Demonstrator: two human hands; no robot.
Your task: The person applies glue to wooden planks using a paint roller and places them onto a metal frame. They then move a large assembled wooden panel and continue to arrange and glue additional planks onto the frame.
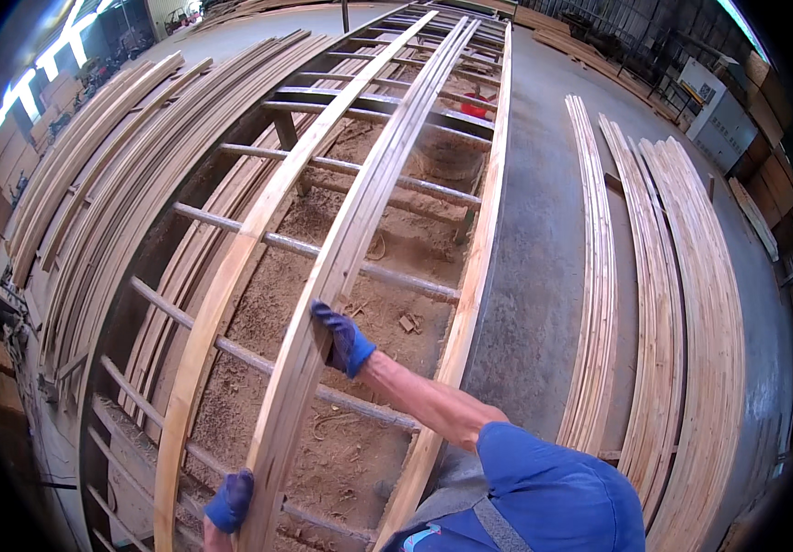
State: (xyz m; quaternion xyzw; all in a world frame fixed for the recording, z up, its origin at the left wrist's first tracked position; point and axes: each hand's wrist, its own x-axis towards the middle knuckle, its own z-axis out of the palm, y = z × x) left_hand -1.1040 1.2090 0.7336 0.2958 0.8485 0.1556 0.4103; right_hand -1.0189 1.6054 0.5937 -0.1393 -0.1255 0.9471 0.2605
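Note:
My left hand (230, 501), in a blue and dark work glove, wraps round the left edge of a bundle of long wooden boards (339, 244) near its close end. Farther up, my right hand (343, 340), gloved the same way, grips the right edge of this bundle, with its arm stretched across from the right. The undersides of the fingers are hidden by the wood. The boards lie lengthwise over the metal rollers (410, 281) of a long conveyor frame. Apart from them, on the left, a single long board (210, 322) rests on the rollers.
Sawdust and wood scraps (350, 460) cover the ground under the rollers. A wooden rail (468, 322) runs along the conveyor's right side. Board stacks (700, 322) lie on the right floor; more boards (120, 202) lie left. A pale cabinet (726, 120) stands far right.

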